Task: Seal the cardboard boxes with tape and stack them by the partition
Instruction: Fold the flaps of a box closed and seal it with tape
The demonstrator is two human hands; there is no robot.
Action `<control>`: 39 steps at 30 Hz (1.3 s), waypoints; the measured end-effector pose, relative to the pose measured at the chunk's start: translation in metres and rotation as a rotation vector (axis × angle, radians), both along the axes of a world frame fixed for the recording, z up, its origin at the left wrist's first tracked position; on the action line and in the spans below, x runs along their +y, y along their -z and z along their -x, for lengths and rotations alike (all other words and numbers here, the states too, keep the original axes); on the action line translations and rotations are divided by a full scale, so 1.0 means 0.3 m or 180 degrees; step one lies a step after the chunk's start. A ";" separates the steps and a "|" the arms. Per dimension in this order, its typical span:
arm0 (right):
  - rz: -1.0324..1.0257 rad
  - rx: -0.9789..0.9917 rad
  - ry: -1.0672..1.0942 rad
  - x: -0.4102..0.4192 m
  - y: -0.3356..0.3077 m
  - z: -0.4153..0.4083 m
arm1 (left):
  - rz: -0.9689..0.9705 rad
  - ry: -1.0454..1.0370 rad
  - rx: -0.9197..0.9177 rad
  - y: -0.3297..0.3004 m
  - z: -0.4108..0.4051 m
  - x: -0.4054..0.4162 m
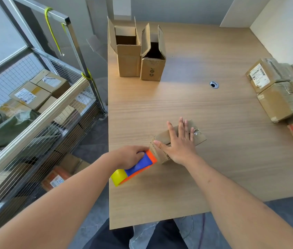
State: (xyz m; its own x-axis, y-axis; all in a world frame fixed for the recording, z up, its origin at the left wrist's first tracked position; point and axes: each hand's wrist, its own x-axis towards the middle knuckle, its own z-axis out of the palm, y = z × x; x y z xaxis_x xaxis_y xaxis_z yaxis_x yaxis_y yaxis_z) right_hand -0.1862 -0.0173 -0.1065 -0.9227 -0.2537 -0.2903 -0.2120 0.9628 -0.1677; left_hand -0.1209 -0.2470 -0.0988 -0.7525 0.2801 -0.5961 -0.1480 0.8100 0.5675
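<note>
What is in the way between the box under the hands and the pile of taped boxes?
Nothing visible: only bare table lies between the small box under the right hand and the taped boxes at the right.

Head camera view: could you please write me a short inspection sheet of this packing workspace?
Surface: wooden table with a cable grommet.
Job's things: small box lying near the front edge; two open boxes upright at the back; sealed boxes stacked at right.
Clutter: nothing seen.
Grippers: left hand grips the tape dispenser at the small box's end; right hand presses flat on top.
Cables: nothing seen on the table.
Surroundings: wire cart holding parcels, at left.
</note>
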 end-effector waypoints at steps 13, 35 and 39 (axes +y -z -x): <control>-0.0505 0.0555 -0.0264 -0.015 -0.076 -0.087 | -0.0263 -0.0067 0.0454 -0.072 -0.017 -0.127; 0.3455 -0.1879 -0.0120 0.136 -0.322 -0.114 | -0.0545 -0.0079 0.1020 -0.304 -0.199 0.028; 0.3497 -0.2025 -0.0190 0.194 -0.342 -0.127 | -0.0543 -0.0132 0.1089 -0.340 -0.224 0.090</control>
